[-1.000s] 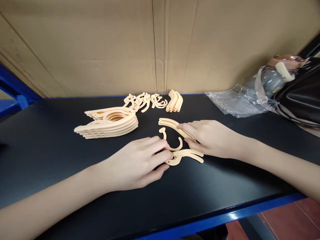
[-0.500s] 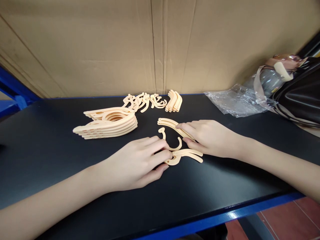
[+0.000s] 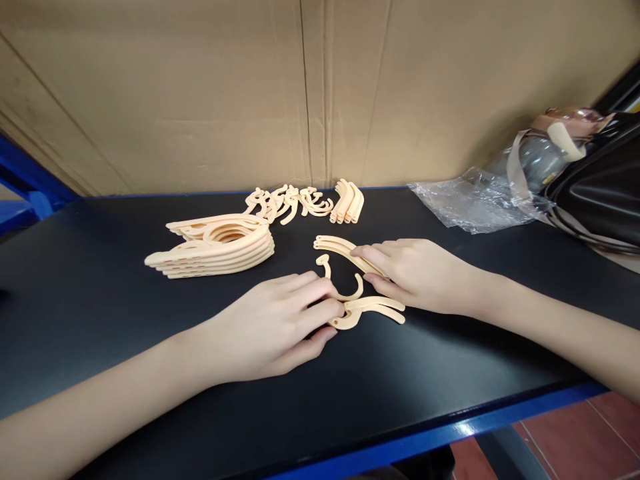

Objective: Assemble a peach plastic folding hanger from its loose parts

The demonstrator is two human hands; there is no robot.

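Note:
My left hand [image 3: 295,327] bends over the near end of a pale peach plastic hanger piece [image 3: 370,305] with two curved prongs pointing right, its fingertips closed on it and hiding part of it. Just beyond those fingers lies a loose hanger hook [image 3: 356,291], partly covered by them. My right hand [image 3: 415,270] pinches the right end of a few curved hanger arms [image 3: 335,245], laid side by side on the black tabletop [image 3: 400,393].
To the left stands a stack of peach hangers [image 3: 215,257]. Behind it are a pile of hooks [image 3: 290,203] and a bunch of curved arms [image 3: 347,202] near the cardboard wall [image 3: 200,100]. Clear plastic wrap [image 3: 465,200] and a dark bag [image 3: 600,180] sit at the right.

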